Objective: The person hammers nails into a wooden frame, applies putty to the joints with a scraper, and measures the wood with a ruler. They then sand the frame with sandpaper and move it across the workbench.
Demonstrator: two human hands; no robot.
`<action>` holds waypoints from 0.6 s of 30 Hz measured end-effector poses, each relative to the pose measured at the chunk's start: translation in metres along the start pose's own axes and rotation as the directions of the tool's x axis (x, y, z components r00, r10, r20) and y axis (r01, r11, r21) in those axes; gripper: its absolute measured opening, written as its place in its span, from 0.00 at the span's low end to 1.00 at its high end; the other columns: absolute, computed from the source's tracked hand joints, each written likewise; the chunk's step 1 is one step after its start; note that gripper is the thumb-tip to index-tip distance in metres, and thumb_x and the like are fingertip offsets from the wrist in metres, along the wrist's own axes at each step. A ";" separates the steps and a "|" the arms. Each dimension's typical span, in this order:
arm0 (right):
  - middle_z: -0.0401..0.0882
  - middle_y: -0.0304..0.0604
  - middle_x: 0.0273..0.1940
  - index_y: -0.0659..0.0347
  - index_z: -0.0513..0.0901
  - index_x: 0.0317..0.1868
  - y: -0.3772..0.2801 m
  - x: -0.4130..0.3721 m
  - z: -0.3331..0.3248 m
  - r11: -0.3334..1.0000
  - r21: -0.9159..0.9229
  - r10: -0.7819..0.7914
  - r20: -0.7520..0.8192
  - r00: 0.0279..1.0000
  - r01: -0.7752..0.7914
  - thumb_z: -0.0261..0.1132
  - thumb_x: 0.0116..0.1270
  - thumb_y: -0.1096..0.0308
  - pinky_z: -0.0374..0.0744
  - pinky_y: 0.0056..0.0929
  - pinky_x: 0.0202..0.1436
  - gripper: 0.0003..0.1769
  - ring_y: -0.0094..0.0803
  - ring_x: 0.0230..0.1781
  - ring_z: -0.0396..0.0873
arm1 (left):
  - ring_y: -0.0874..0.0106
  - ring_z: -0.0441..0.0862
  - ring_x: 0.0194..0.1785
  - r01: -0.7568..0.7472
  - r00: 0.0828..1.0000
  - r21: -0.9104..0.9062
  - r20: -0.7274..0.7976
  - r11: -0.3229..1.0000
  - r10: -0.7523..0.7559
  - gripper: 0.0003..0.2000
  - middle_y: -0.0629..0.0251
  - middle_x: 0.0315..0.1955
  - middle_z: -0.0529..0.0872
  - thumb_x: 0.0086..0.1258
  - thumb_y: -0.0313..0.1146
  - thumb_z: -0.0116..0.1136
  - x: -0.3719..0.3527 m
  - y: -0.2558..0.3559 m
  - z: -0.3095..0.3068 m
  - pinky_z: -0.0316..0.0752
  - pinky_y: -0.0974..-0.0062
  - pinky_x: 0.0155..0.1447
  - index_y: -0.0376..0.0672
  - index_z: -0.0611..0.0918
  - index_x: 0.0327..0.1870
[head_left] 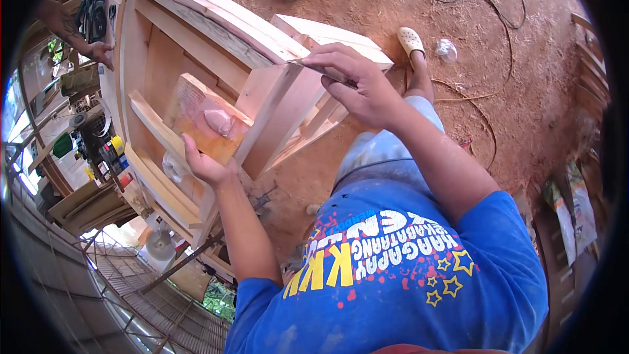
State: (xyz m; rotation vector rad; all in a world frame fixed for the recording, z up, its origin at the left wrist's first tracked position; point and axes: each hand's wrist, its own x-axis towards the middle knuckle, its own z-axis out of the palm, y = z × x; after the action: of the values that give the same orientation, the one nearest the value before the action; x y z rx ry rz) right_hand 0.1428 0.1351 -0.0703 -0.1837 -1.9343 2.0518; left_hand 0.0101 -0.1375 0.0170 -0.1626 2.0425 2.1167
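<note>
Left hand [215, 169]: fingers half-closed, board [190, 101] held; pink putty [217, 122] beyond thumb
Right hand [367, 92]: fingers bent, thin tool [337, 81] apparently pinched, frame [278, 101] beside fingertips

The wooden frame [223, 8] is showing pale, matt planks with a dark-streaked edge, the small wooden board [189, 110] is bearing smooth pinkish paste [217, 122], the cloth shirt [393, 223] is looking matt, crumpled clear plastic [446, 50] is glinting, and the earthen floor [367, 0] is appearing rough.
</note>
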 end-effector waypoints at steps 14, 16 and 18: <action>0.83 0.45 0.60 0.59 0.86 0.62 0.000 0.003 -0.026 0.977 0.192 0.087 0.021 0.996 -0.089 0.60 0.68 0.83 0.77 0.34 0.67 0.23 0.36 0.64 0.79 | 0.58 0.61 0.82 -0.005 1.000 -0.034 -0.021 0.999 0.004 0.33 0.57 0.79 0.65 0.84 0.50 0.45 -0.001 0.001 0.004 0.57 0.52 0.84 0.37 0.63 0.81; 0.84 0.44 0.58 0.60 0.86 0.61 0.003 0.022 -0.034 0.994 0.107 0.019 0.124 0.992 -0.033 0.59 0.66 0.82 0.77 0.34 0.65 0.24 0.35 0.61 0.80 | 0.58 0.60 0.83 -0.030 0.999 0.011 -0.017 0.999 0.030 0.33 0.58 0.79 0.65 0.84 0.51 0.45 0.003 -0.002 -0.002 0.56 0.53 0.84 0.37 0.63 0.81; 0.85 0.43 0.57 0.61 0.87 0.60 0.003 0.036 -0.042 0.989 0.138 0.015 0.276 0.961 -0.055 0.59 0.65 0.83 0.77 0.33 0.64 0.24 0.35 0.60 0.80 | 0.58 0.60 0.82 -0.022 0.999 0.013 -0.026 1.000 0.023 0.33 0.58 0.79 0.65 0.84 0.51 0.46 0.002 -0.002 0.001 0.57 0.52 0.84 0.37 0.63 0.81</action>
State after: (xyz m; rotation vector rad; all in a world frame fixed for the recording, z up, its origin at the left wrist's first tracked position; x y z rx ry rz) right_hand 0.1208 0.1861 -0.0722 0.1075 -1.9338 2.3354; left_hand 0.0085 -0.1366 0.0150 -0.1668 2.0813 2.1254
